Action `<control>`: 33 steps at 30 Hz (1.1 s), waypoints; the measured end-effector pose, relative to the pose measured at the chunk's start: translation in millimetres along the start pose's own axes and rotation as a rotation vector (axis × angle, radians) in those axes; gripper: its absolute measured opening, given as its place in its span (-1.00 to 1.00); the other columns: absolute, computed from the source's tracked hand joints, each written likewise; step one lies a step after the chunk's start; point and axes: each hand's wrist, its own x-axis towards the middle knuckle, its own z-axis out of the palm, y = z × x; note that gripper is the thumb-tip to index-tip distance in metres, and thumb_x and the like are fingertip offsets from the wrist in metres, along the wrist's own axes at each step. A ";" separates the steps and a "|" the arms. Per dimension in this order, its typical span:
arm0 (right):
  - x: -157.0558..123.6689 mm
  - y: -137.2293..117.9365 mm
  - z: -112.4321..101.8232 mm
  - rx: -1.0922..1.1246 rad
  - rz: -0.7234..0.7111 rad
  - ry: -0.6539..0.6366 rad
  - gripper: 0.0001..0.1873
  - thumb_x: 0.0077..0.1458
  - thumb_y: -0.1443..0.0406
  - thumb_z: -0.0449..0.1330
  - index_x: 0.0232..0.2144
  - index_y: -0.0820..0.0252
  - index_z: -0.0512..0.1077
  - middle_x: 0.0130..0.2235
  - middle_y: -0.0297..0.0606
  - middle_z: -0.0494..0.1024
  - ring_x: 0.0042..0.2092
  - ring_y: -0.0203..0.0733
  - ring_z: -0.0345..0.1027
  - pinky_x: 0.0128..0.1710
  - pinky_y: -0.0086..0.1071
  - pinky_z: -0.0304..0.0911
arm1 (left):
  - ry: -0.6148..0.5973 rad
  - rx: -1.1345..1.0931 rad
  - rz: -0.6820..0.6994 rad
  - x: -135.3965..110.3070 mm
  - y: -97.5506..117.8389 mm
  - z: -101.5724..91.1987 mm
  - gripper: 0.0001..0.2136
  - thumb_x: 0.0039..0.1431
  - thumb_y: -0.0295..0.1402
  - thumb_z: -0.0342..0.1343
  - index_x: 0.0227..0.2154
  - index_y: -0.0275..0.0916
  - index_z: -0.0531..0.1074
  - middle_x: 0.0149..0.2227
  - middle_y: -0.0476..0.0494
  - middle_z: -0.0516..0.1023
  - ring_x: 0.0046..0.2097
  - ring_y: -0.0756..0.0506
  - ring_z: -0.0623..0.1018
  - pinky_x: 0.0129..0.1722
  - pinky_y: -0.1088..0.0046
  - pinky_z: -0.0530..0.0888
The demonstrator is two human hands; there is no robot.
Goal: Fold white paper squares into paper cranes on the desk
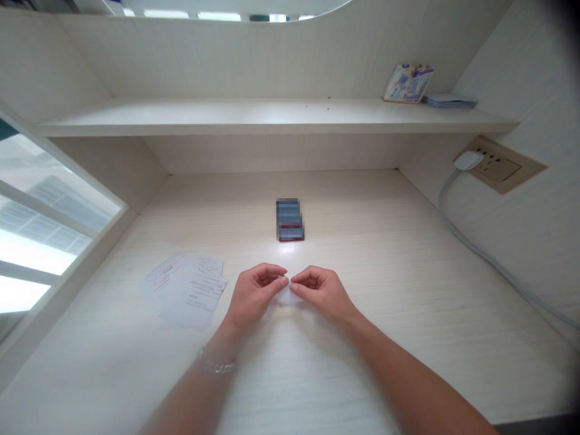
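My left hand (256, 293) and my right hand (321, 291) meet at the middle of the pale wooden desk (385, 284). Both have their fingers curled and pinch a small white folded slip of paper (287, 295) between them, low over the desk. Most of the slip is hidden by my fingers. A silver bracelet (216, 364) sits on my left wrist. A fan of white printed receipts (185, 289) lies flat just left of my left hand.
A small dark blurred-out object (289, 219) lies on the desk beyond my hands. A shelf (254, 116) above holds a colourful packet (408, 83) and a flat stack at the right. A wall socket (496, 164) with a white plug and a cable (480, 254) lines the right wall. A window is at left.
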 end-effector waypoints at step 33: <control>6.6 8.1 -1.8 0.081 0.112 -0.020 -0.79 -0.22 0.26 0.31 -0.44 0.26 0.51 -0.47 -0.26 0.54 -0.45 -0.26 0.37 -0.46 -0.40 0.23 | 0.013 -0.042 -0.043 0.4 2.1 5.2 -0.77 -0.07 -0.33 0.20 -0.30 -0.29 0.44 -0.47 -0.09 0.52 -0.42 -0.03 0.49 -0.45 0.52 0.38</control>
